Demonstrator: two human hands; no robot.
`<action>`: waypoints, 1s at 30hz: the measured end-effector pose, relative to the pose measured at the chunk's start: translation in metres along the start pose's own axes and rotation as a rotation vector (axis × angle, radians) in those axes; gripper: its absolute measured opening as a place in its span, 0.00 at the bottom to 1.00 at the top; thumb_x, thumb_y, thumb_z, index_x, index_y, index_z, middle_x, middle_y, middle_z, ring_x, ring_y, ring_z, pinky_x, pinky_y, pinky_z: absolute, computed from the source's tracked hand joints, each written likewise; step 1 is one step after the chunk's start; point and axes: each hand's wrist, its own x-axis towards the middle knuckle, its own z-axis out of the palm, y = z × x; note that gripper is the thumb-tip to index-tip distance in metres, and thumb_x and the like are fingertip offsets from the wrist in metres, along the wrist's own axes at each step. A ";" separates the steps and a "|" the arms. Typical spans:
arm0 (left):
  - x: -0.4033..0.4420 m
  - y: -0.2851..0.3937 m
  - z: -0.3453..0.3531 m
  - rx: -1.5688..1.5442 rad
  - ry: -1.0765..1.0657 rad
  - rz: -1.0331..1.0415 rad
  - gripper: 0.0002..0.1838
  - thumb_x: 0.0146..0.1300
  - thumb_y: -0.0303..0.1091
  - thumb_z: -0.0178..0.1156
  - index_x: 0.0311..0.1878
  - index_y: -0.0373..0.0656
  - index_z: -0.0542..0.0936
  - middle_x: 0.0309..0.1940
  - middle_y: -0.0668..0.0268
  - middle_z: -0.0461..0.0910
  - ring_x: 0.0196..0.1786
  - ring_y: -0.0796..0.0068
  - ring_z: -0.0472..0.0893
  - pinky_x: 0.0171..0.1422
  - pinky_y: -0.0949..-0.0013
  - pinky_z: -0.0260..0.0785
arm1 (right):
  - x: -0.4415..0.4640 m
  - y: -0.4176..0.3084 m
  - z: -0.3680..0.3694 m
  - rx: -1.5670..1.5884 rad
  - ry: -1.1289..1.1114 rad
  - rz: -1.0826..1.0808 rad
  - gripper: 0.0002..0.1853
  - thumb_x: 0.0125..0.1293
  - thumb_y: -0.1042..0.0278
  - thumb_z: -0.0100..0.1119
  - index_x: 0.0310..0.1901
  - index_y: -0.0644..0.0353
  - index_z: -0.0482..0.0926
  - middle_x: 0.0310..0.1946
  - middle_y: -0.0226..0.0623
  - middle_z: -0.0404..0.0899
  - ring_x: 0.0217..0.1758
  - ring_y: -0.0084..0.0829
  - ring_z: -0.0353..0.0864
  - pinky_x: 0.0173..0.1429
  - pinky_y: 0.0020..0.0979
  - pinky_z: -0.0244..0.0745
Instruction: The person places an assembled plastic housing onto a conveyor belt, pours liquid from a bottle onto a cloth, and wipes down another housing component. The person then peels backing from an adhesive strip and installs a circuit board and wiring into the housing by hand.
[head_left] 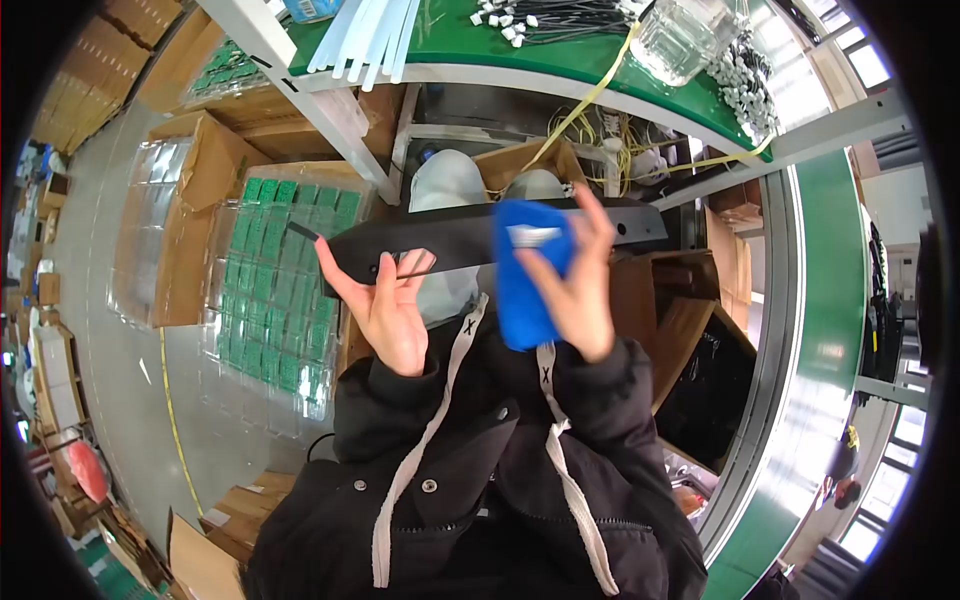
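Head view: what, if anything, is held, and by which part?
The right grip holds the blue item by its right side. The left grip is near the left end of the black panel; its hold is unclear.

The blue object (pixel 518 300) is blurred, its white marking (pixel 532 237) too smeared to read, and it hides a stretch of the black bar (pixel 455 240). A light-blue container (pixel 313 9) is cut by the top edge.

Blue object (pixel 522 300), black panel (pixel 455 238)
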 end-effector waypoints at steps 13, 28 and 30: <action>0.009 0.014 -0.036 0.004 0.052 -0.028 0.32 0.72 0.32 0.46 0.73 0.60 0.44 0.49 0.54 0.70 0.41 0.55 0.79 0.57 0.45 0.71 | 0.000 0.102 -0.067 -0.603 0.208 -0.086 0.13 0.51 0.77 0.65 0.40 0.63 0.76 0.34 0.43 0.76 0.38 0.42 0.77 0.43 0.35 0.73; 0.003 0.026 -0.054 -0.478 -0.142 -0.244 0.33 0.68 0.61 0.37 0.74 0.69 0.44 0.68 0.59 0.57 0.66 0.55 0.62 0.73 0.46 0.47 | -0.024 -0.002 0.106 -0.213 -0.193 -0.251 0.20 0.43 0.75 0.65 0.43 0.56 0.76 0.39 0.40 0.76 0.41 0.43 0.78 0.44 0.39 0.77; 0.004 0.018 -0.078 -0.824 -0.205 -0.229 0.34 0.68 0.61 0.37 0.74 0.61 0.49 0.69 0.61 0.56 0.71 0.61 0.56 0.74 0.57 0.46 | -0.028 -0.021 0.151 -0.139 -0.256 -0.344 0.21 0.41 0.72 0.67 0.41 0.54 0.75 0.37 0.36 0.74 0.40 0.39 0.78 0.38 0.36 0.77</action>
